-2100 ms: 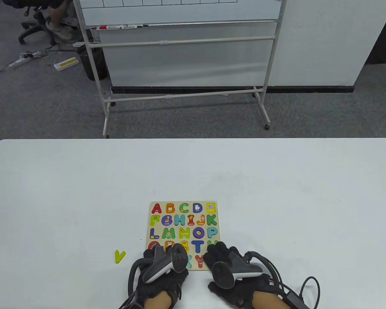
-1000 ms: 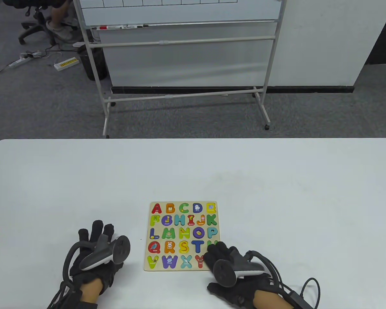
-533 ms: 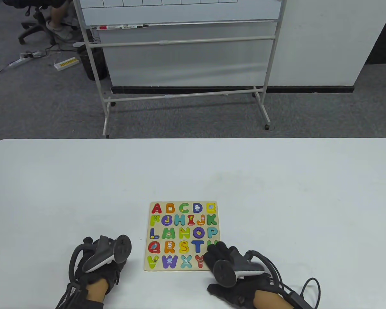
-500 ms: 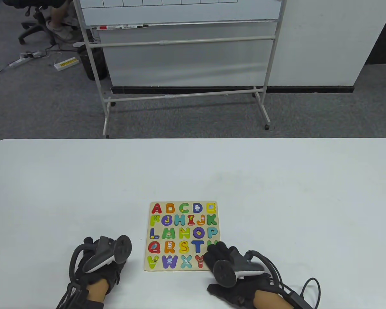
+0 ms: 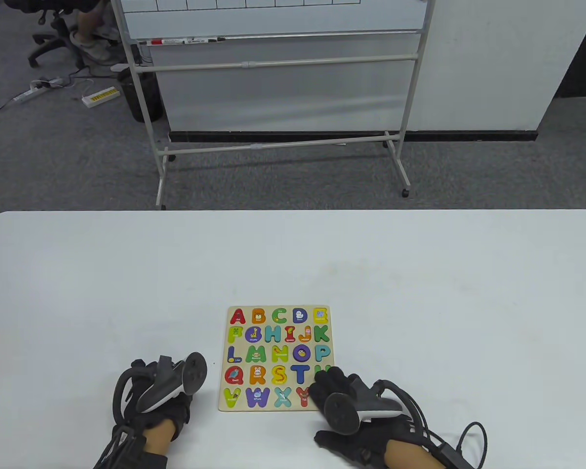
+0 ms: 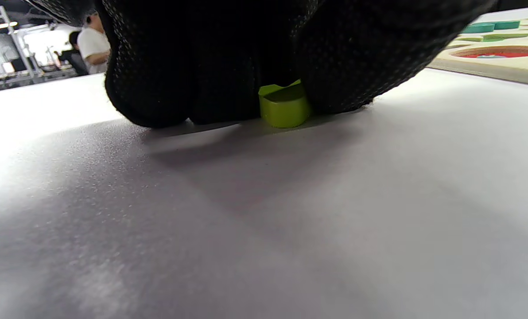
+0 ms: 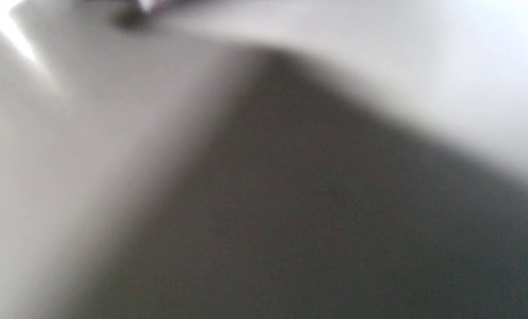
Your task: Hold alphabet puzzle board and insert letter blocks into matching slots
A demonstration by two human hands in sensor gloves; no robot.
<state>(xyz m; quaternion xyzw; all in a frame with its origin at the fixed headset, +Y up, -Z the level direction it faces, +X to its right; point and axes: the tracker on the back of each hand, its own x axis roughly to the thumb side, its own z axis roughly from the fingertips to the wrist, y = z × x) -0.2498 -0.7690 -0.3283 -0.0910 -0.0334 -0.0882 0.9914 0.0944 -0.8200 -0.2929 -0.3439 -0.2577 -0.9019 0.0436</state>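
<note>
The alphabet puzzle board (image 5: 268,409) lies flat on the white table, with coloured letters in most of its slots. My left hand (image 5: 171,395) is on the table left of the board and hides the loose block in the table view. In the left wrist view its gloved fingers (image 6: 343,57) grip a lime-green V block (image 6: 284,106) that still touches the table, and the board's edge (image 6: 490,66) shows at the upper right. My right hand (image 5: 329,383) rests on the board's bottom right corner and holds it down. The right wrist view is a blur.
The white table (image 5: 420,293) stretches far beyond the board on all sides. A cable (image 5: 469,439) trails from my right wrist at the bottom right. A whiteboard stand (image 5: 278,63) is on the floor behind the table.
My left hand left the board's lower left, went left over the V block, curled its fingers around it, and has shifted slightly right. The right hand and board have not moved.
</note>
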